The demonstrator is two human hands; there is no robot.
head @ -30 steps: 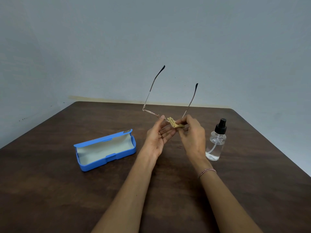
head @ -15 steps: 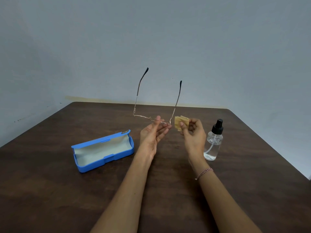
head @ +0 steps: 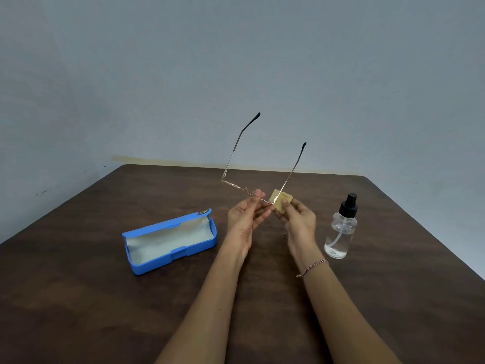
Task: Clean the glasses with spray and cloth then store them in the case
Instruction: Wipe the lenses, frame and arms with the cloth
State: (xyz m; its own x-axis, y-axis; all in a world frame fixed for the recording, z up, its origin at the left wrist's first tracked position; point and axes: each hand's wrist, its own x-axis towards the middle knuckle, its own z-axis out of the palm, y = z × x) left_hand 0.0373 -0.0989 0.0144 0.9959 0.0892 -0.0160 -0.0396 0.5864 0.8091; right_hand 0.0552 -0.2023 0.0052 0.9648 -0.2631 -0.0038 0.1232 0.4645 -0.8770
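Note:
Thin gold-framed glasses (head: 234, 184) are held above the table, both dark-tipped arms unfolded and pointing up and away. My left hand (head: 244, 219) pinches the frame near its bridge. My right hand (head: 299, 219) pinches a small folded tan cloth (head: 280, 202) against the frame's right end, where the right arm hinges. The blue case (head: 170, 241) lies open on the table to the left of my hands, its pale lining showing. A clear spray bottle (head: 341, 232) with a black nozzle stands upright to the right of my right hand.
The dark wooden table (head: 78, 298) meets a grey wall at its far edge. Its right edge runs diagonally just beyond the bottle.
The cloth left the frame half a second ago and is back on the right end now. The glasses tilted left, then swung back rightward.

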